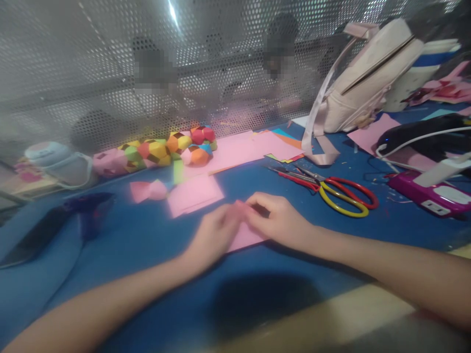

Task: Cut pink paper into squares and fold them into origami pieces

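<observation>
My left hand (pixel 215 230) and my right hand (pixel 281 218) meet over the blue table, both with their fingers closed. Between the fingertips is a small piece of pink paper (pixel 240 208), blurred, so its folds do not show. Directly below the hands lies a pink paper sheet (pixel 248 239). Just beyond my left hand rests a stack of pink paper (pixel 195 194), with a small folded pink paper piece (pixel 148 190) to its left. Scissors (pixel 342 196) with red and yellow handles lie past my right hand.
Colourful folded paper shapes (pixel 154 153) line the back by a perforated metal panel (pixel 221 63). Larger paper sheets (pixel 235 152) lie beside them. A pale backpack (pixel 371 78) and a purple power strip (pixel 427 193) are at right; a purple glue gun (pixel 88 208) is at left.
</observation>
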The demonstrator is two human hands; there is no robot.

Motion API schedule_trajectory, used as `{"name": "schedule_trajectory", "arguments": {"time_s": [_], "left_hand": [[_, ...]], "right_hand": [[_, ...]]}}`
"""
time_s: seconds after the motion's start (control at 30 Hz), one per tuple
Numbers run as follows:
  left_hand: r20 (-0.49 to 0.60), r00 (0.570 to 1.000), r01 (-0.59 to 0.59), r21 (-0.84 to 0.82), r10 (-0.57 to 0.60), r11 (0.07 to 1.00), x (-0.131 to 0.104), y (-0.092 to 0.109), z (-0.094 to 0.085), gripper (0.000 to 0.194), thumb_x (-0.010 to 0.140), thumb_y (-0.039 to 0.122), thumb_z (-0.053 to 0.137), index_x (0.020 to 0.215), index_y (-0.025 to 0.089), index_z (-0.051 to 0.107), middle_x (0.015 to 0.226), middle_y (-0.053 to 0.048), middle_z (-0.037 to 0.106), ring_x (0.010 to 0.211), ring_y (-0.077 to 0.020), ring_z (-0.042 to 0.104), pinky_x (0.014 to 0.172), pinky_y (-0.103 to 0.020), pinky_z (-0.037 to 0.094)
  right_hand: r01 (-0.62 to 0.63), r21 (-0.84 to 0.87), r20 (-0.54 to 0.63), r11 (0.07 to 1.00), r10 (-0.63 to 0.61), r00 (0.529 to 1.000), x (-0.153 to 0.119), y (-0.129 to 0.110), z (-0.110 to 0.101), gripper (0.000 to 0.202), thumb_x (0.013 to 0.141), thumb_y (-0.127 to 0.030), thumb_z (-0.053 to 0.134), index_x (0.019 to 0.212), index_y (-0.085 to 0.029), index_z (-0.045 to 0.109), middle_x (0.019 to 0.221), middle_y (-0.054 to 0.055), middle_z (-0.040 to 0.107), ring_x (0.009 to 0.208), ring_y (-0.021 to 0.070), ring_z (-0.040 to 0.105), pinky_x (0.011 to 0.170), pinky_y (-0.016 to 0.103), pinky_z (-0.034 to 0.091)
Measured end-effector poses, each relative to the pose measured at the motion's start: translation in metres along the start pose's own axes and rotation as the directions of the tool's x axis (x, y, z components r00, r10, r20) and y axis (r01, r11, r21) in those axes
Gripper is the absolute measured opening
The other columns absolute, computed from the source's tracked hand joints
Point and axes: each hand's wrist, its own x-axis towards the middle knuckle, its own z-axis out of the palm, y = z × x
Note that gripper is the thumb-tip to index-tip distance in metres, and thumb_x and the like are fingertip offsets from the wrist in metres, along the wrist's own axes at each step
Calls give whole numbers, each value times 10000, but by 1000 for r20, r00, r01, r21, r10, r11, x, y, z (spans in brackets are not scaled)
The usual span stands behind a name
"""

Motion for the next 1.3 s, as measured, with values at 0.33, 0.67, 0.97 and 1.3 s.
{"name": "schedule_trajectory", "arguments": {"time_s": [0.33, 0.67, 0.97, 1.3], "left_hand": [[51, 998, 27, 32, -28, 999, 3, 8, -2, 247, 838, 343, 497, 794, 145, 639, 728, 6, 617, 674, -132, 516, 641, -232, 422], [164, 982, 107, -104, -89, 989, 5, 9, -9, 268, 784, 402, 571, 839, 169, 691, 831, -25, 700, 778, -173, 606, 726, -266, 453], [182, 981, 91, -131, -67, 987, 6, 6, -13, 248, 757, 255, 501, 897, 177, 689, 891, -11, 701, 816, -172, 604, 790, -286, 454], [144, 989, 37, -41, -31, 998, 4, 6, -13, 286, 842, 392, 519, 892, 163, 681, 813, -20, 679, 728, -153, 579, 661, -249, 444]], "right_hand": [[204, 12, 1, 979, -204, 979, 3, 9, -2, 88, 837, -128, 526, 834, -166, 605, 756, 16, 602, 687, 116, 544, 639, 236, 438], [443, 38, 97, 896, -444, 891, 4, 23, -12, 200, 846, -48, 484, 908, -155, 641, 843, 66, 608, 785, 133, 590, 702, 262, 491], [521, -81, 176, 850, -502, 847, 4, 27, -19, 247, 863, -71, 472, 996, -159, 661, 890, 77, 639, 804, 133, 607, 717, 249, 509], [539, -44, 135, 841, -529, 838, 2, 23, -15, 278, 880, -96, 444, 1059, -133, 653, 915, 105, 634, 840, 148, 600, 744, 277, 520]]}}
